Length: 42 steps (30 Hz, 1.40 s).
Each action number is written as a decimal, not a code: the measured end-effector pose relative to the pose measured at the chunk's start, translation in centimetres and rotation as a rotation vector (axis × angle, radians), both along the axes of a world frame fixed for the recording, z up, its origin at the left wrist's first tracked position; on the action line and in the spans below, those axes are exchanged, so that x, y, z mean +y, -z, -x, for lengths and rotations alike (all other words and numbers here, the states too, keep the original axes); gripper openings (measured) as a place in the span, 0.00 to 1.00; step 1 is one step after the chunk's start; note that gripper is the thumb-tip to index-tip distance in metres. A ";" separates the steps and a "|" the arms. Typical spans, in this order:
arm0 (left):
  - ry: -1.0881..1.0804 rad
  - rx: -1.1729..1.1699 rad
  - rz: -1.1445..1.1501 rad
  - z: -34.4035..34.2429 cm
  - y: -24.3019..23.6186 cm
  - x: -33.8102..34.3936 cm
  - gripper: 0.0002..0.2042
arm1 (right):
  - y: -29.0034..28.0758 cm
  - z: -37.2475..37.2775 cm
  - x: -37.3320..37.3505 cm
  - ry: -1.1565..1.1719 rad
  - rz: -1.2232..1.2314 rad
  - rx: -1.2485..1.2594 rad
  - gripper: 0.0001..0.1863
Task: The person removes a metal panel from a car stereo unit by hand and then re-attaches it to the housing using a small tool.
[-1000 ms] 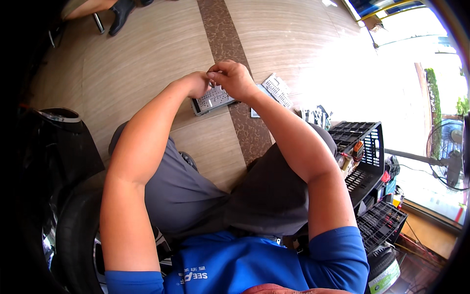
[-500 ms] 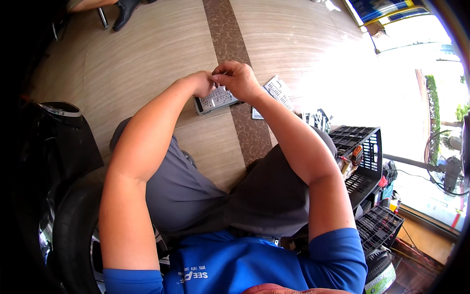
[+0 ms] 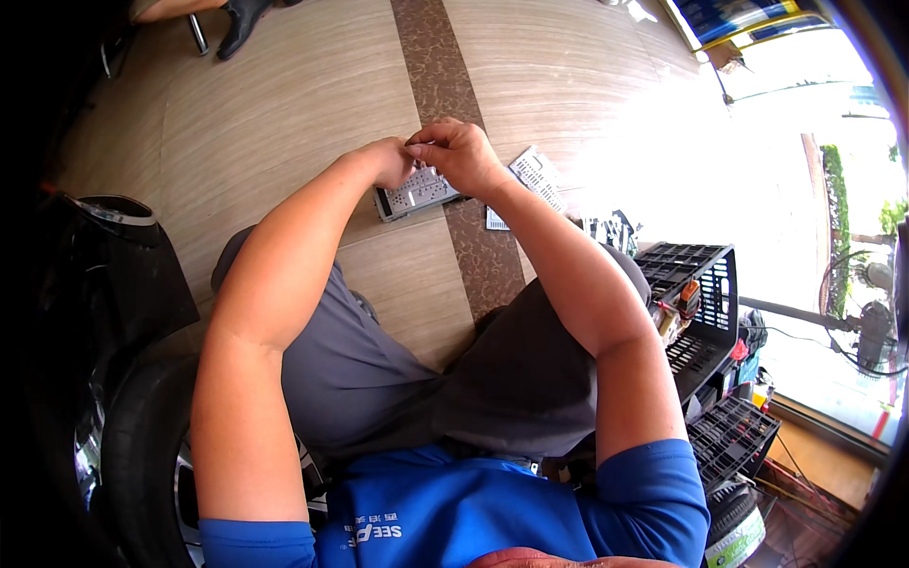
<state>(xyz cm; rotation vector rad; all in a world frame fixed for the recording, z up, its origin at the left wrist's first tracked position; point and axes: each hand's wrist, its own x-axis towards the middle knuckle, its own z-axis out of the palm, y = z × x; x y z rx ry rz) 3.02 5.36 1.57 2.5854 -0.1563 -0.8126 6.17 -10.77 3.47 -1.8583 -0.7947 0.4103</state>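
Note:
My left hand and my right hand meet above a grey metal box with a perforated top, which lies on the floor. The fingers of the right hand are pinched together right beside the left hand's fingertips. Whatever they grip is too small or too hidden to make out. Part of the box top is covered by the hands. Just right of my right wrist lies a perforated light metal panel, with a smaller slotted metal piece next to it, partly behind my forearm.
A black plastic crate with assorted items stands by my right knee, with a second black crate nearer. At left are a black glossy part and a tire. A fan stands far right; another person's boot is at upper left.

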 end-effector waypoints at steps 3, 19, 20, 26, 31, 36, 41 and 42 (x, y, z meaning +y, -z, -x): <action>0.020 0.015 -0.020 0.2 -0.1 0.1 0.15 | -1.7 0.3 0.1 0.019 0.115 0.091 0.11; 0.139 -0.018 -0.061 -0.1 -0.3 -0.3 0.15 | -0.7 0.0 -0.2 0.031 0.093 0.116 0.13; 0.121 -0.006 -0.068 0.0 -0.4 -0.2 0.15 | -0.9 0.1 -0.1 0.041 0.100 0.156 0.13; 0.032 -0.068 0.093 0.0 1.4 0.6 0.13 | -1.7 0.2 0.1 0.013 0.110 0.225 0.13; 0.169 -0.045 -0.049 -0.9 2.6 0.9 0.12 | -1.9 0.4 0.4 0.043 0.075 0.268 0.12; 0.128 -0.046 0.034 -0.4 0.8 -0.1 0.11 | -0.9 0.0 -0.4 0.026 0.066 0.225 0.11; 0.056 -0.048 0.129 -0.1 1.5 0.7 0.11 | -1.0 -0.1 0.1 0.060 0.087 0.246 0.12; 0.056 -0.048 0.129 -0.3 1.7 0.7 0.11 | -1.0 -0.1 0.1 0.061 0.087 0.246 0.12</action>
